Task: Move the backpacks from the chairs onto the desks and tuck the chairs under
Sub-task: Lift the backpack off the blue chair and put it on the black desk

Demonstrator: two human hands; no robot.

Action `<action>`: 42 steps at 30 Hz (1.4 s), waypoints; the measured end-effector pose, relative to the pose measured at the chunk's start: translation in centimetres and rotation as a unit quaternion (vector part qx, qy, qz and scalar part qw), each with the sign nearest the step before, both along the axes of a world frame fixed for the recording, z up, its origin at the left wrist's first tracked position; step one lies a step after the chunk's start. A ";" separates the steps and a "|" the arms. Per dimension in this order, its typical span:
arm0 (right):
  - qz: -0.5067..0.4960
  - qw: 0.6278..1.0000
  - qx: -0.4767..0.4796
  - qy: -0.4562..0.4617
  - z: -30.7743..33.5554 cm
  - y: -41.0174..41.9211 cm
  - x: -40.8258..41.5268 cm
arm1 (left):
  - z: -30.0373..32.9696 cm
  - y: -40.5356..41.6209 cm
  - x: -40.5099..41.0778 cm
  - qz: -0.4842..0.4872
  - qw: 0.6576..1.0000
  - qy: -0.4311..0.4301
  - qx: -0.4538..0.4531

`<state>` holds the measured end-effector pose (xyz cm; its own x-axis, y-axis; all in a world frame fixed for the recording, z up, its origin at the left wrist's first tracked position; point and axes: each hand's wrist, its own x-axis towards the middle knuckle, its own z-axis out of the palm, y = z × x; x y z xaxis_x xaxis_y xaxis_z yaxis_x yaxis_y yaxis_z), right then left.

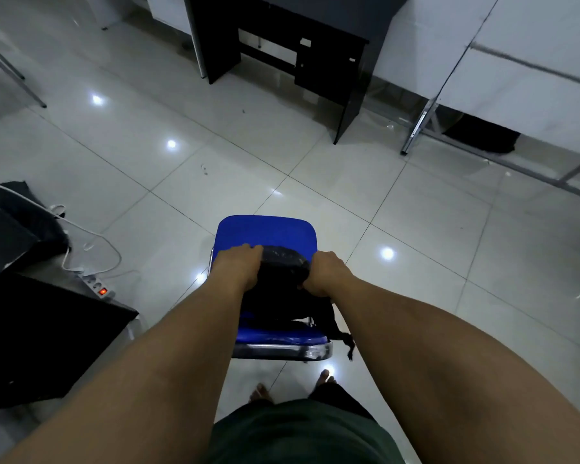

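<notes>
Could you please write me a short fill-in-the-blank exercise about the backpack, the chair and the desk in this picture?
1. The black backpack lies on a chair whose seat is ____.
2. The left hand and right hand grip the backpack from ____ sides.
3. The dark desk stands across the ____ floor.
4. The power strip shows a lit ____ switch.

Missing words: blue; opposite; tiled; red

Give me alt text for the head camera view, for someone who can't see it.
Both hands, left hand and right hand, grip a black fabric backpack on a blue padded chair. A black desk stands ahead across the glossy white tiled floor.
</notes>
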<state>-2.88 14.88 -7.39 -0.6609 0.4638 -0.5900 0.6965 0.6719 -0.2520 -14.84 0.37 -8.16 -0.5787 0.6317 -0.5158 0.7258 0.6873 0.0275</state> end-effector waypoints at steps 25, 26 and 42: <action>0.008 0.991 -0.042 0.126 2.8 18.7 3.5 | 6.2 26.2 6.0 0.303 0.919 0.018 0.250; 0.015 0.991 -0.056 0.119 3.2 19.6 3.5 | 6.3 27.3 6.2 0.316 0.913 0.014 0.257; -0.080 0.968 0.111 0.210 5.6 33.7 2.0 | 8.0 44.5 6.8 0.398 0.810 -0.147 0.404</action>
<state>-0.85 48.56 -1.78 -0.7302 0.6644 -0.1591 0.6633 0.6336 -0.3982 -8.04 44.86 -0.14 -0.8956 0.3193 -0.3098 -0.0586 0.6056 0.7936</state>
